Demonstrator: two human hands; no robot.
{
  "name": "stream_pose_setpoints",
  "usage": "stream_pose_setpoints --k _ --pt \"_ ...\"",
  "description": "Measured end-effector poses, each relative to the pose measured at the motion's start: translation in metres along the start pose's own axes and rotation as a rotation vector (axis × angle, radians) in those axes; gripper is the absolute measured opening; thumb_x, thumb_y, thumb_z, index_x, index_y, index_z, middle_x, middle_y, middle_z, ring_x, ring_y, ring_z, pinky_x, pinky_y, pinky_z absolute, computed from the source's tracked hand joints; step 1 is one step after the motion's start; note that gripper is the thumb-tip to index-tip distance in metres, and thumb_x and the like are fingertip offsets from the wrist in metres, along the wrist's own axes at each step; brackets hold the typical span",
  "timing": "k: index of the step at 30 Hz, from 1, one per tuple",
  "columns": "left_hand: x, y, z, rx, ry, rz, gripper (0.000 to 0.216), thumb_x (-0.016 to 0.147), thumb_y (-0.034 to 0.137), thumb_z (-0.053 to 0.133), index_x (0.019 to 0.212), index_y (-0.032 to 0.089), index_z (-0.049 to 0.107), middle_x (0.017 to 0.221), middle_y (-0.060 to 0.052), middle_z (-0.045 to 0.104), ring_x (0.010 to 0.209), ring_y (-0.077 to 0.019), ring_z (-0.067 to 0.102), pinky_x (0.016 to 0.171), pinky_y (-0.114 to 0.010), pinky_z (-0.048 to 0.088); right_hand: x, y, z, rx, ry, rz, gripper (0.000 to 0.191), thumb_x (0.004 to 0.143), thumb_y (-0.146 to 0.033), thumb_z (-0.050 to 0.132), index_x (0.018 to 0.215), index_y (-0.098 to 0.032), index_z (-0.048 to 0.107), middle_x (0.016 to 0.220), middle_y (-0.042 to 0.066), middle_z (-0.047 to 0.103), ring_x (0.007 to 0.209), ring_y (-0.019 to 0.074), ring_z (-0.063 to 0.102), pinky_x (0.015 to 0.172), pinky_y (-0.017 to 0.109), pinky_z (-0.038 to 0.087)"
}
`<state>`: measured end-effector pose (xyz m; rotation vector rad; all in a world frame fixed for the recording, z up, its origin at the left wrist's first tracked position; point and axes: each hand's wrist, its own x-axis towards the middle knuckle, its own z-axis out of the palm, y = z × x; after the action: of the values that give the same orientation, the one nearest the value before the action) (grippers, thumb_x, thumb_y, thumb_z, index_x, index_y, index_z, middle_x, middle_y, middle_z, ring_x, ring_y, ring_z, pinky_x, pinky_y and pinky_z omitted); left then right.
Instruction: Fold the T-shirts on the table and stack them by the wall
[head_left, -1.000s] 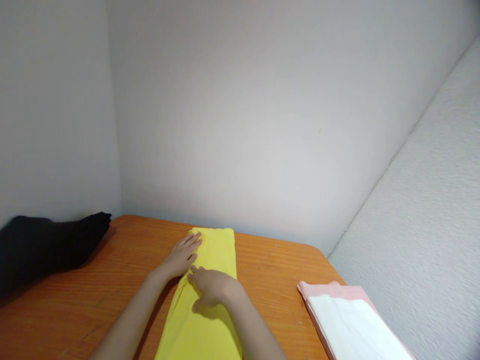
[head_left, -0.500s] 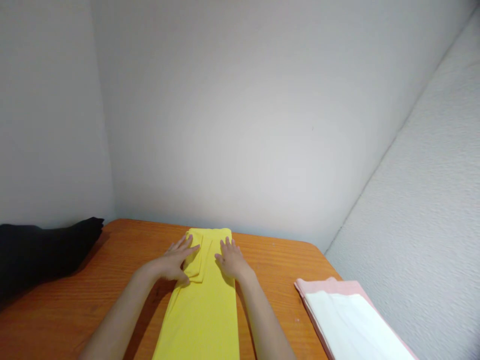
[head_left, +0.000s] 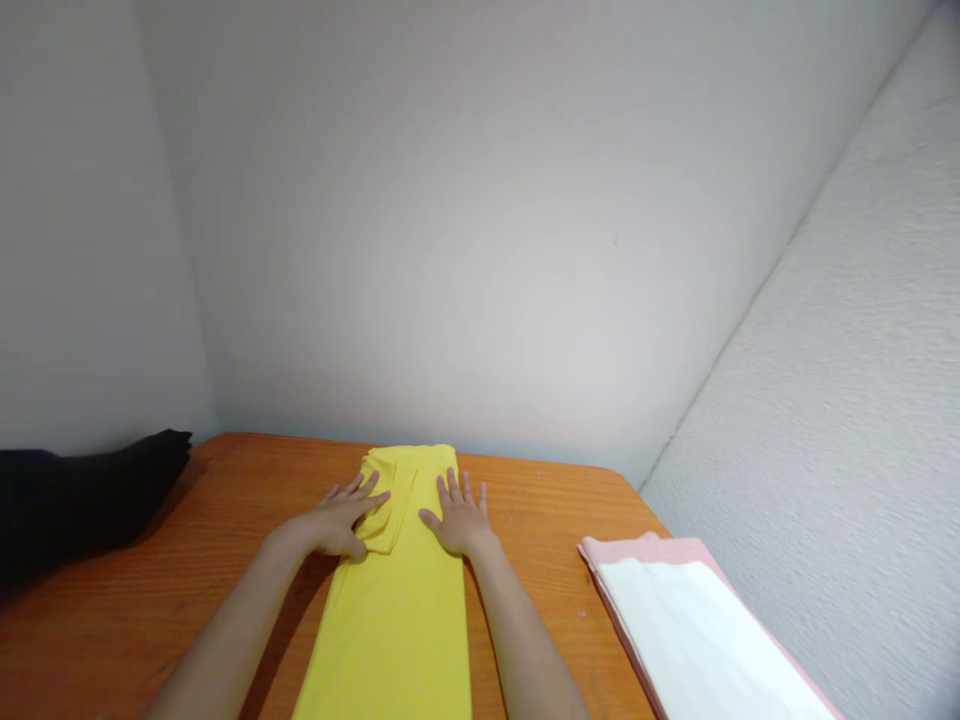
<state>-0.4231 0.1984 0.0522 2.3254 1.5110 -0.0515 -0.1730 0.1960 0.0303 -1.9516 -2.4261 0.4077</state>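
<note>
A yellow garment point(head_left: 401, 620), folded into a long narrow strip, lies flat on the wooden table point(head_left: 540, 530). A folded-over piece of it, likely a sleeve, shows at its far left part. My left hand point(head_left: 341, 522) rests over the left edge there, fingers spread, palm down on the cloth. On the opposite edge lies my right hand point(head_left: 459, 518), also flat with its fingers apart, partly on the cloth and partly beyond its right edge. Neither hand grips the fabric. The garment's near end runs out of view at the bottom.
Folded pink and white cloths point(head_left: 697, 620) are stacked at the right side of the table. A dark, black cloth point(head_left: 82, 500) lies at the left. A pale wall point(head_left: 420, 220) stands behind the table, and a rough white wall point(head_left: 840, 400) is on the right.
The view has shifted slightly. My right hand has slid a little outward, and its fingers are more spread over the right edge. My left hand stays at about the same spot on the cloth.
</note>
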Motion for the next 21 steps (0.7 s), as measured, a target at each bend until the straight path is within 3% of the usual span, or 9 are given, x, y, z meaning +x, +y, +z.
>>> stream_pose_setpoints --k 6,9,12,14,18,21 --pt "0.002 0.002 0.006 0.016 0.027 0.008 0.098 0.054 0.023 0.062 0.147 0.026 0.033 0.158 -0.011 0.007 0.146 -0.0336 0.008 0.116 -0.057 0.012 -0.005 -0.001 0.003 -0.011 0.060 -0.005 0.083 0.090 -0.072 0.012 0.154 -0.020 0.005 0.158 0.002 -0.008 0.145 0.0282 -0.014 0.111 0.059 -0.016" --pt "-0.005 0.015 0.004 0.065 0.049 -0.025 0.096 0.056 0.021 0.062 0.147 0.023 0.033 0.158 -0.015 0.009 0.146 -0.0337 0.011 0.115 -0.057 0.016 -0.010 -0.005 -0.003 -0.064 0.101 -0.019 0.079 0.092 -0.069 0.015 0.154 -0.019 0.011 0.159 0.003 -0.001 0.145 0.0264 -0.013 0.111 0.056 -0.018" --pt "-0.022 0.041 -0.001 0.249 0.181 0.030 0.089 0.058 0.018 0.066 0.143 0.017 0.041 0.157 -0.019 0.017 0.146 -0.0331 0.013 0.117 -0.054 0.010 -0.021 -0.014 -0.011 -0.164 0.218 -0.053 0.071 0.096 -0.056 0.023 0.153 -0.014 0.016 0.159 0.007 0.003 0.145 0.0237 -0.013 0.112 0.051 -0.020" --pt "-0.038 0.059 0.001 0.341 0.298 0.123 0.081 0.064 0.014 0.062 0.143 0.016 0.041 0.157 -0.015 0.019 0.147 -0.0282 0.011 0.119 -0.049 0.005 -0.033 -0.024 -0.014 -0.207 0.305 -0.107 0.066 0.097 -0.045 0.027 0.152 -0.008 0.018 0.158 0.010 0.003 0.145 0.0218 -0.013 0.114 0.047 -0.019" --pt "-0.079 0.085 0.028 0.341 0.413 0.205 0.064 0.079 0.010 0.043 0.142 0.015 0.042 0.155 -0.010 0.030 0.146 -0.0220 0.020 0.121 -0.044 0.010 -0.072 -0.044 -0.008 -0.174 0.336 -0.221 0.063 0.098 -0.039 0.027 0.150 -0.004 0.021 0.158 0.013 0.008 0.146 0.0215 -0.008 0.117 0.045 -0.010" --pt "-0.109 0.093 0.059 0.267 0.369 0.215 0.051 0.090 0.024 0.039 0.140 0.017 0.046 0.152 -0.010 0.036 0.144 -0.0240 0.027 0.120 -0.045 0.017 -0.109 -0.052 0.003 -0.122 0.239 -0.276 0.065 0.099 -0.045 0.024 0.151 -0.006 0.022 0.158 0.013 0.010 0.146 0.0231 -0.003 0.119 0.046 -0.002"
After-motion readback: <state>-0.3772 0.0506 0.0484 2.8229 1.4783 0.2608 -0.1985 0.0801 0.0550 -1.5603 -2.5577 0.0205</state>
